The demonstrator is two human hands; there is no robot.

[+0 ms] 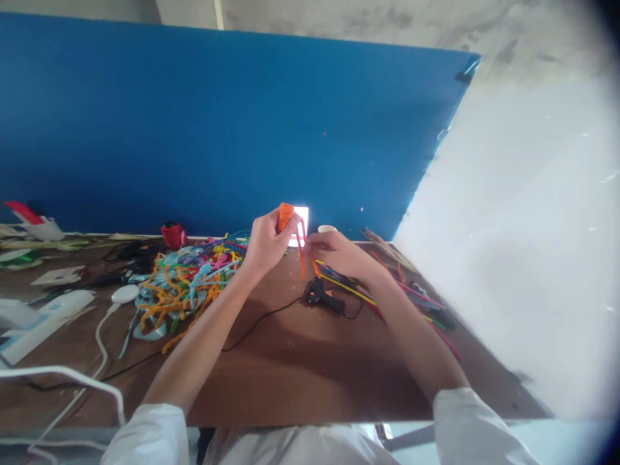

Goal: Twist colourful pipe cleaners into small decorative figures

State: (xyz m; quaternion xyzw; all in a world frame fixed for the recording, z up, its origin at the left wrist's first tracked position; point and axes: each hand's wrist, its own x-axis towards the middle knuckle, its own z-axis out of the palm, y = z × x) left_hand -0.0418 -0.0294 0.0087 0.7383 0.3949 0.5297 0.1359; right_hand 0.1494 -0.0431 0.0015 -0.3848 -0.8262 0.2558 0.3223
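orange chenille coil [285,218], held up
i've the left hand [268,239] curled round it, the right hand [335,252] pinching an orange strand [317,268] near the glue gun [325,298].

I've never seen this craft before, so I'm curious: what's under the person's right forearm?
Colourful pipe cleaners show on both sides of the right forearm; whatever lies directly beneath it is covered.

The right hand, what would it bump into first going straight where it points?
The right hand would probably meet the dangling orange strip first, then perhaps the left hand; depth is unclear.
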